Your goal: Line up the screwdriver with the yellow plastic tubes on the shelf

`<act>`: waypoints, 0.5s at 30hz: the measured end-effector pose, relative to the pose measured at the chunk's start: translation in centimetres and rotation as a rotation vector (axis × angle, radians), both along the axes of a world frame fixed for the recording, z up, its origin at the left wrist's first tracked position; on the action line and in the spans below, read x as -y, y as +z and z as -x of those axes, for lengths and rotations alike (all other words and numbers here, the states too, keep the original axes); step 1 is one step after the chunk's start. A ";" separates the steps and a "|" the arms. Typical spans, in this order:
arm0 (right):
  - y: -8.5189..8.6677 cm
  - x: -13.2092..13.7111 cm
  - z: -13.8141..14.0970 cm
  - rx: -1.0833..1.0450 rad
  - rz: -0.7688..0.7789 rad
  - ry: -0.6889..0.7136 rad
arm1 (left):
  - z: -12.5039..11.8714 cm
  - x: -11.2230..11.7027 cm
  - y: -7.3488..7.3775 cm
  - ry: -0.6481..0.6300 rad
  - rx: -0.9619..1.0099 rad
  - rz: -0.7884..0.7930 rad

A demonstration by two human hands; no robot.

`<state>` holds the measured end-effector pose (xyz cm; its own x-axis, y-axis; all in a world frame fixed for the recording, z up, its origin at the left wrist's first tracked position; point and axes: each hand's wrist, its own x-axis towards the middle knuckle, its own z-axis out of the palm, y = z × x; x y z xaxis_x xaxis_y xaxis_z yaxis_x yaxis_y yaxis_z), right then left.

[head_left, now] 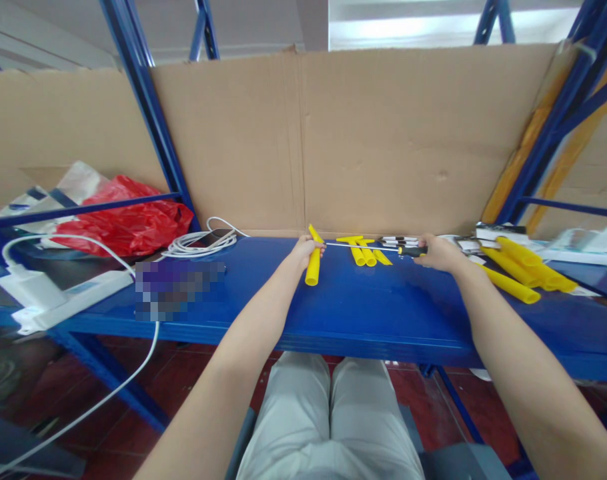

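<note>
My left hand [302,252] is closed around a yellow T-shaped handle [313,268], its round open end facing me. A long screwdriver [411,251] with a black and yellow grip lies level in my right hand [436,251], which is closed on the grip. The thin shaft reaches left to the yellow handle; whether its tip touches the handle is too small to tell. Behind the shaft, several more yellow T-shaped handles [367,257] lie on the blue table [363,303].
Yellow tubes [526,267] are piled at the right, beside black and white packets [503,233]. To the left are a coiled white cable [198,245], a red plastic bag [128,217] and a white power strip [78,297]. A cardboard sheet [383,140] stands along the back.
</note>
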<state>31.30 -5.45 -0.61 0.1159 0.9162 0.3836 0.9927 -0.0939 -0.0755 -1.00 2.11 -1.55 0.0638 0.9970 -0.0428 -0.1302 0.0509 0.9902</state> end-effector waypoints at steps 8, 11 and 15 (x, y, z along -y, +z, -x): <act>-0.2 -0.3 -0.5 0.008 -0.015 0.021 | -0.2 -0.2 -0.1 0.077 -0.002 0.015; -0.2 -0.3 -0.6 0.019 -0.021 0.025 | -0.1 0.0 0.2 0.142 -0.001 0.025; -0.2 -0.3 -0.4 0.013 0.016 0.064 | 0.0 0.1 0.4 0.220 0.031 0.022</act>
<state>31.66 -5.20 -0.84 0.0517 0.9277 0.3697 0.9976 -0.0309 -0.0620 -1.02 2.02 -1.13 -0.1532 0.9860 -0.0658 -0.1706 0.0392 0.9846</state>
